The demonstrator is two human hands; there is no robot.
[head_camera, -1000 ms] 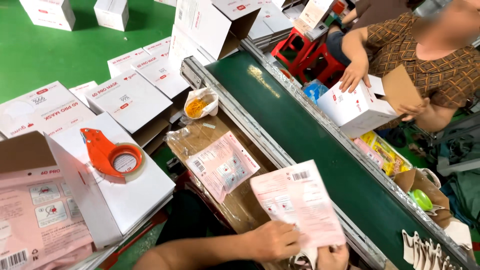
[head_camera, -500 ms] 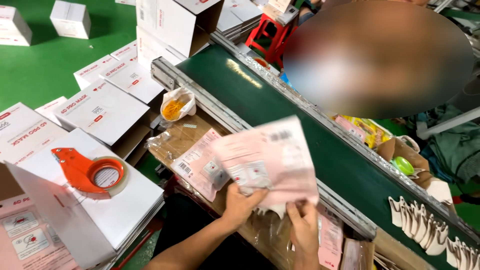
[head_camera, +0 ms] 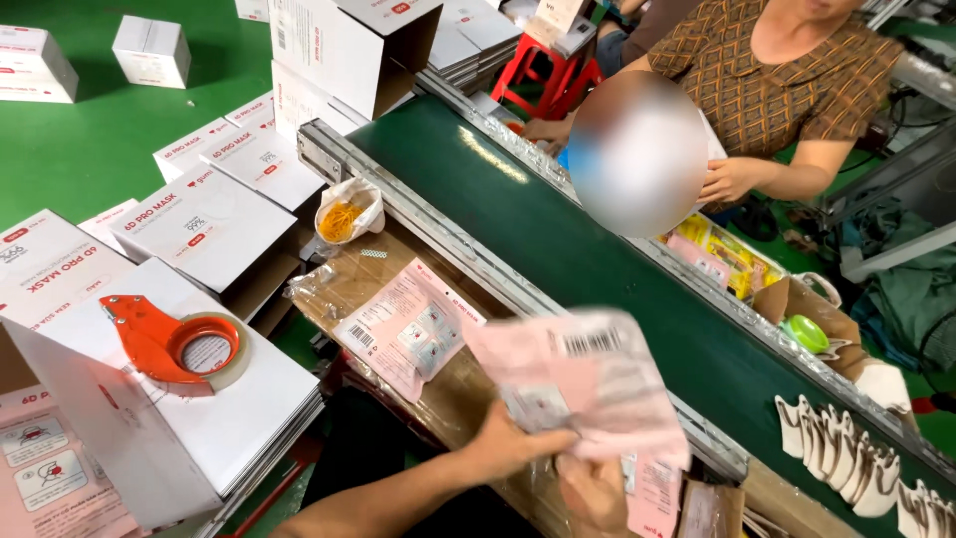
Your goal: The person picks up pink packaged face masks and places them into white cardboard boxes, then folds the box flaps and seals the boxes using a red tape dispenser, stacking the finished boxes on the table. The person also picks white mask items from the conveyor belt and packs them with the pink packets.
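Note:
My left hand (head_camera: 510, 446) grips the lower left edge of a stack of pink flat packets (head_camera: 588, 384), held up and motion-blurred above the bench edge. Just below, my right hand (head_camera: 595, 492) holds the stack's underside, with a further pink packet (head_camera: 652, 498) hanging under it. One more pink packet (head_camera: 406, 327) lies flat on the brown cardboard-covered bench (head_camera: 463, 394) to the left of my hands.
A green conveyor belt (head_camera: 558, 244) runs diagonally past the bench. An orange tape dispenser (head_camera: 169, 344) sits on stacked white flat boxes (head_camera: 204, 224). A small bag of yellow bands (head_camera: 342, 214) hangs at the belt rail. Another person's hand (head_camera: 732, 179) works across the belt; white masks (head_camera: 846, 463) lie at right.
The pink stack has shifted right and lower in my hands, uncovering the packet on the bench. The view has panned slightly.

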